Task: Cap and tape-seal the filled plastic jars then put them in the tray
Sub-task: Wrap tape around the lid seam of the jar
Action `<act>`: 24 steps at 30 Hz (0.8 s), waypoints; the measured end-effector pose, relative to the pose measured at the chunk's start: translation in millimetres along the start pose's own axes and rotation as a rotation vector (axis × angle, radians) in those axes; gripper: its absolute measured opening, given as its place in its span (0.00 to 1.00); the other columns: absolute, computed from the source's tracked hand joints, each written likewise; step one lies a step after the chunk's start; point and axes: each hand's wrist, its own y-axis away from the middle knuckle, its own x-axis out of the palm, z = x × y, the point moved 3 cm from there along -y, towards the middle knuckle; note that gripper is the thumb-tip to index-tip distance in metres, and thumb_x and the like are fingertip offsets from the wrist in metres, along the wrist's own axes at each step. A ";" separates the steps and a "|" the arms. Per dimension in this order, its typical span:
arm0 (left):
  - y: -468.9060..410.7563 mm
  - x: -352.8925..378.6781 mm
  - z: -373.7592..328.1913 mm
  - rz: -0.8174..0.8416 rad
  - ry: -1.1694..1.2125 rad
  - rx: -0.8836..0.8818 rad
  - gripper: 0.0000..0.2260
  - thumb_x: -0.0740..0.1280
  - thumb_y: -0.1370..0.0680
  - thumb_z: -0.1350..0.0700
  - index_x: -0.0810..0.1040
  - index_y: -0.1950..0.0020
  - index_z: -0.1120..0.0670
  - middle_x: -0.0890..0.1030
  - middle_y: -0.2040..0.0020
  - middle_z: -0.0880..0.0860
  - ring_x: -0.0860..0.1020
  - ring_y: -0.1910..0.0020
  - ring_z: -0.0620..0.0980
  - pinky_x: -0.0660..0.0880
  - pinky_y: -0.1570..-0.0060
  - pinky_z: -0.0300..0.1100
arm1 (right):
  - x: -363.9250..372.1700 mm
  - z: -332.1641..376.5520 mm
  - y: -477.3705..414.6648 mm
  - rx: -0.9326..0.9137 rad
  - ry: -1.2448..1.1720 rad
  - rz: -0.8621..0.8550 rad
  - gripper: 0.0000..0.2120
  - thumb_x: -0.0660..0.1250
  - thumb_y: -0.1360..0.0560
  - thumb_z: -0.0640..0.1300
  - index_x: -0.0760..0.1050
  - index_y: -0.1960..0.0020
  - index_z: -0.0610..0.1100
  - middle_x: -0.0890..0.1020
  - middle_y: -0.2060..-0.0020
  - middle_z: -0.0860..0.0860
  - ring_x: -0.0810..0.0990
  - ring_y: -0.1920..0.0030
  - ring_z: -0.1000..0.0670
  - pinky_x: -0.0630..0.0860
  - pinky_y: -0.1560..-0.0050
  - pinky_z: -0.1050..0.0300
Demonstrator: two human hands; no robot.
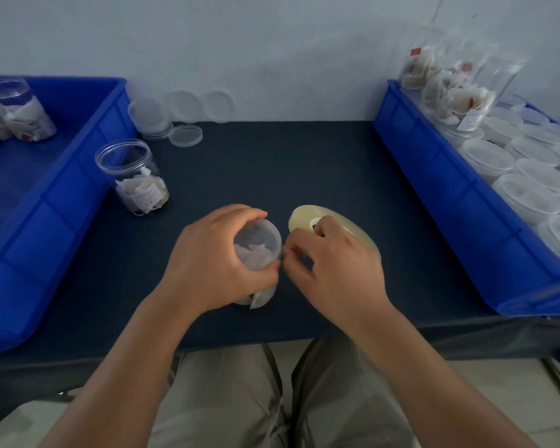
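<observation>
— Where is the jar?
— The capped jar [259, 244] is over the middle of the dark tabletop [272, 163], tipped so its lid faces the camera. The left hand [207, 260] holds it, fingers [240, 215] wrapped over the far side and thumb closed on the near side. White sachets show through its wall.

— And the other hand?
— The right hand [333, 263] is just right of that jar, curled over a yellowish tape roll [304, 216] with one fingertip at the core hole. Its thumb and forefinger are pinched together at the jar's lid rim, probably on the tape's end, though the strip is too clear to make out.

— Any writing?
— Nothing legible. An open jar [133, 176], left of the held jar and farther back, has sachets and a paper tag with faint print. A clear bag [450, 79], far right of the held jar, has a printed tag and a red mark.

— What else?
— Loose lids [185, 134] lie beyond the held jar, to the left, next to a stack of lids [151, 116]. A blue tray [62, 189] to the far left holds a jar lying down [17, 108]. Another blue tray [434, 189] to the right is packed with lidded jars [527, 192].
</observation>
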 end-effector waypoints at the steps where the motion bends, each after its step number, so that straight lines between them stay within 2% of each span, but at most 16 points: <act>1: -0.7 -0.1 0.9 0.002 0.001 0.004 0.34 0.71 0.36 0.32 0.81 0.32 0.45 0.79 0.38 0.36 0.75 0.41 0.33 0.67 0.43 0.27 | 1.0 -0.3 -1.4 -0.001 0.003 -0.002 0.09 0.65 0.18 0.55 0.81 0.53 0.55 0.73 0.59 0.53 0.72 0.66 0.52 0.58 0.72 0.60; 5: -5.0 -2.0 5.8 0.005 0.013 0.012 0.33 0.71 0.35 0.34 0.81 0.32 0.44 0.79 0.38 0.36 0.77 0.40 0.35 0.69 0.42 0.28 | 5.9 -1.1 -7.9 -0.017 0.040 -0.016 0.11 0.61 0.17 0.56 0.81 0.50 0.54 0.73 0.58 0.52 0.73 0.64 0.51 0.68 0.72 0.57; 10: -7.4 -5.4 12.5 -0.003 0.015 0.021 0.33 0.71 0.35 0.34 0.81 0.32 0.45 0.79 0.38 0.35 0.77 0.40 0.35 0.68 0.42 0.26 | 13.6 -2.8 -18.5 0.021 0.066 0.019 0.14 0.57 0.14 0.59 0.80 0.44 0.56 0.73 0.54 0.52 0.75 0.59 0.49 0.76 0.67 0.52; 13: -10.2 -6.8 14.2 0.005 -0.002 0.017 0.33 0.70 0.35 0.34 0.81 0.32 0.44 0.78 0.38 0.35 0.76 0.40 0.34 0.68 0.43 0.27 | 16.0 1.3 -27.1 0.026 0.057 0.053 0.13 0.58 0.14 0.58 0.80 0.44 0.55 0.72 0.53 0.51 0.76 0.58 0.48 0.77 0.64 0.51; 19: -11.0 -6.0 12.2 0.080 -0.060 -0.021 0.32 0.65 0.34 0.32 0.73 0.30 0.37 0.74 0.36 0.33 0.74 0.38 0.36 0.73 0.45 0.41 | 11.6 0.0 -24.5 -0.037 0.006 0.128 0.11 0.59 0.14 0.58 0.78 0.44 0.55 0.74 0.53 0.53 0.76 0.60 0.50 0.78 0.63 0.50; 22: -9.5 -1.8 8.9 0.024 -0.094 -0.035 0.31 0.65 0.31 0.28 0.74 0.32 0.38 0.75 0.38 0.35 0.74 0.42 0.37 0.74 0.48 0.42 | 13.6 -2.7 -19.2 -0.066 -0.021 0.152 0.11 0.59 0.15 0.57 0.77 0.47 0.53 0.73 0.57 0.54 0.75 0.63 0.52 0.75 0.65 0.53; 24: -8.1 0.4 7.4 -0.009 -0.067 -0.054 0.29 0.65 0.32 0.29 0.77 0.34 0.39 0.76 0.40 0.35 0.76 0.44 0.37 0.75 0.48 0.42 | 15.4 -4.7 -17.1 -0.049 -0.010 0.116 0.12 0.60 0.15 0.57 0.77 0.50 0.52 0.73 0.58 0.53 0.74 0.64 0.51 0.73 0.67 0.54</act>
